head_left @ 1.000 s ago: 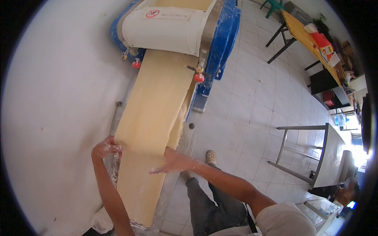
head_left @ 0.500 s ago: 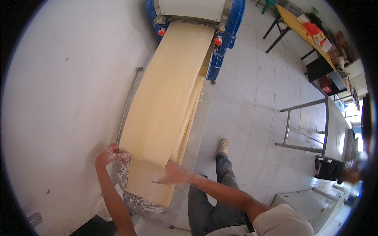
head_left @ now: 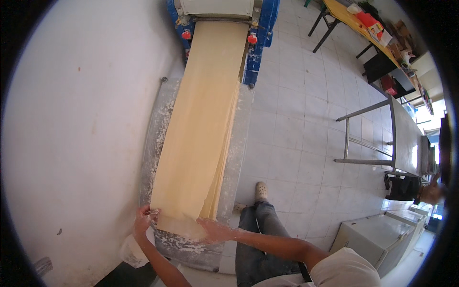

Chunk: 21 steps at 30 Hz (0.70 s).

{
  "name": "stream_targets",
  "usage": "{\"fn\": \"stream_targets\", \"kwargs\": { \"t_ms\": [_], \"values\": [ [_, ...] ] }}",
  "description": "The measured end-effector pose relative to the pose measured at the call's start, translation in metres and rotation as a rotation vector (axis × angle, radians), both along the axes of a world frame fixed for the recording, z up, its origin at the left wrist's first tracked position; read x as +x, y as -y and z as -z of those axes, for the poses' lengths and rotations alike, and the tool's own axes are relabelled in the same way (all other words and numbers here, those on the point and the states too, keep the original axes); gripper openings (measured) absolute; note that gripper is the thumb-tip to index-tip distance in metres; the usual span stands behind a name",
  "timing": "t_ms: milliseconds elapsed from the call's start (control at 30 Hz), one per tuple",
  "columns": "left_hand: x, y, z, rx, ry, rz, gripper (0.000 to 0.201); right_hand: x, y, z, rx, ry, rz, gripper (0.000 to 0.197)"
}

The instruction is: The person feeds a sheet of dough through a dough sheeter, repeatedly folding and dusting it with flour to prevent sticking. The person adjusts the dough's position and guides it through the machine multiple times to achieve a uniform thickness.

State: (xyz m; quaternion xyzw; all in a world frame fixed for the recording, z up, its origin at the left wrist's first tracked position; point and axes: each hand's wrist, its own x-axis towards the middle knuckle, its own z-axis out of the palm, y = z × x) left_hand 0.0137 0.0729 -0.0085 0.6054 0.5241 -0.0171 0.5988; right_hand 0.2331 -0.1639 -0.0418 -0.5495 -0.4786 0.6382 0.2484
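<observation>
A long, wide, pale yellow dough sheet [head_left: 201,124] runs from the rollers of a blue and white dough sheeter [head_left: 217,7] down over a floured metal table. More layers of dough lie beneath it, their edges showing along its right side. At the near end, my left hand [head_left: 145,221] is closed on the left corner of the top sheet. My right hand [head_left: 217,231] grips the near right corner, its fingers partly hidden by the dough. Flour dusts both hands.
The metal table [head_left: 234,138] carries scattered flour beside the dough. A white wall [head_left: 86,119] stands close on the left. A white container [head_left: 135,251] is below my left hand. To the right are a tiled floor, a steel table [head_left: 406,138] and white chest-like cabinets [head_left: 368,239].
Both hands have moved nearer to me, drawing the top dough sheet's end down over the layers beneath. The view has shifted slightly, and the white container now shows.
</observation>
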Motion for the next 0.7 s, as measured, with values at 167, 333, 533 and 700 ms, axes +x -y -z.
{"fn": "stream_targets", "kwargs": {
  "t_ms": [167,333,533,700],
  "values": [
    [-0.005,0.030,-0.001,0.201,-0.199,-0.014,0.021,-0.010,0.017,-0.008,-0.002,-0.003,0.020,0.107],
    [-0.015,0.048,0.007,0.329,-0.152,-0.088,0.026,-0.016,0.029,-0.007,-0.011,-0.065,0.022,0.110],
    [-0.036,0.067,0.024,0.427,-0.191,-0.166,0.033,-0.027,0.043,-0.001,-0.040,-0.127,0.014,0.118],
    [-0.041,0.076,0.025,0.405,-0.273,-0.180,0.033,-0.037,0.055,0.007,0.006,-0.227,0.056,0.117]
  ]
}}
